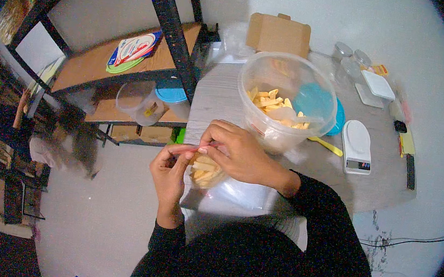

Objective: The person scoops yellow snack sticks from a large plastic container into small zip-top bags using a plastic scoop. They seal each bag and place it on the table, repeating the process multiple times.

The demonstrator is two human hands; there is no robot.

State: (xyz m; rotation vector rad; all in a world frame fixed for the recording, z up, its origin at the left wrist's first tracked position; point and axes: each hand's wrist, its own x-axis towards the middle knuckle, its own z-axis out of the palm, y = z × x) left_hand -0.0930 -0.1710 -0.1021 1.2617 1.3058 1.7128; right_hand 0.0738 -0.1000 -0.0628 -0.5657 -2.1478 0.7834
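Note:
A clear plastic bag of pale yellow stick-shaped snacks hangs between my hands near the table's front edge. Its top has a pinkish-red zip strip. My left hand pinches one end of that strip between thumb and fingers. At the other end, my right hand grips the strip the same way. Just beyond stands a large translucent plastic tub, its mouth uncovered, partly filled with similar yellow sticks. A clear scoop or cup seems to lie among them. Flat clear plastic rests under my right wrist.
Right of the tub are a blue lid, a yellow-handled utensil and a white digital scale. A cardboard box, clear jars and a white device stand behind. A metal-framed shelf with tubs borders the left.

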